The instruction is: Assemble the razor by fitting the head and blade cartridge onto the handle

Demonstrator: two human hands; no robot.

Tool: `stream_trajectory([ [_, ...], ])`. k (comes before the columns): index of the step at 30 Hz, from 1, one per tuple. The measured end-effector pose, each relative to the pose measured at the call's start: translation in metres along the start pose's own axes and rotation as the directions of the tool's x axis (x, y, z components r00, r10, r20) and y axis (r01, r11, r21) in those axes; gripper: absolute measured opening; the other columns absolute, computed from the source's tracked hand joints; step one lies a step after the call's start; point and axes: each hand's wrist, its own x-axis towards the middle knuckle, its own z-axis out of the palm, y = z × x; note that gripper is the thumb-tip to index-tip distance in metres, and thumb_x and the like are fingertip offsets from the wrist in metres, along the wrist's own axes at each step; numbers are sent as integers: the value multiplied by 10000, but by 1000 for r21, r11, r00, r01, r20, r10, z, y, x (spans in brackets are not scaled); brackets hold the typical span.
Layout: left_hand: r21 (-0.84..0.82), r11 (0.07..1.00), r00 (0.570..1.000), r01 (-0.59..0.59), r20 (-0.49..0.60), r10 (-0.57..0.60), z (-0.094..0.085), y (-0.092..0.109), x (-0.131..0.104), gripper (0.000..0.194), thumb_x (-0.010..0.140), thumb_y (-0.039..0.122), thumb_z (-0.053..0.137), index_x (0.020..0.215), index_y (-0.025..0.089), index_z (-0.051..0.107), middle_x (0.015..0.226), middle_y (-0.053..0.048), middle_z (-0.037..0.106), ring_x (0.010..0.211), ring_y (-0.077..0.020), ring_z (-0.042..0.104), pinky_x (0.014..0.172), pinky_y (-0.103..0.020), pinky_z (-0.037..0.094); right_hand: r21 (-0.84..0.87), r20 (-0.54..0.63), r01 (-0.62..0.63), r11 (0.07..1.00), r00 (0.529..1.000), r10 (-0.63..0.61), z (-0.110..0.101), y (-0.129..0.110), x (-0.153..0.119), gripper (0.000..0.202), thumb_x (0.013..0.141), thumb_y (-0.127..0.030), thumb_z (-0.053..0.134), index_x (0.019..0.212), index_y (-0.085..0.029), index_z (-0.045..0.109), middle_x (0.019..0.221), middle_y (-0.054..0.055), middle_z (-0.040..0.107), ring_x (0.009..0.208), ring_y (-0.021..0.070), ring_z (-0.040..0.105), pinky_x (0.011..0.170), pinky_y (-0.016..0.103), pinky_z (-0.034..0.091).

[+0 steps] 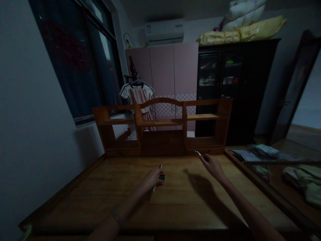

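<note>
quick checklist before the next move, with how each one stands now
1. Left hand gripping the pale stick: ok
2. Small dark piece by the left fingers fully in sight: not ok, partly covered
3. Right hand holding the shiny metal item: ok
4. Right hand raised off the wooden surface: ok, its shadow falls apart from it
5. Gap between metal item and shelf unit: cannot tell, they overlap in this view
6. Bright light: not ok, room is dim
</note>
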Motion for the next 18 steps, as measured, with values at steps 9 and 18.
stream_trajectory([
  [9, 177, 969, 984, -175, 66, 165, -14, 10, 2, 362, 579, 311, 698, 915, 180, 670, 869, -59, 616, 806, -222, 566, 666, -273, 405, -44, -145, -209, 977, 969, 200, -65, 117, -56, 494, 839, -612, 381, 753, -194, 628, 651, 79, 636, 599, 226, 606, 531, 286, 364],
  [18, 6, 931, 901, -365, 253, 351, 69, 117, 53, 370, 557, 292, 739, 891, 163, 646, 837, -54, 597, 805, -214, 549, 674, -293, 399, -203, -288, -236, 950, 942, 173, -47, 141, -77, 471, 858, -565, 362, 917, -171, 614, 710, 118, 657, 608, 250, 624, 540, 299, 379],
])
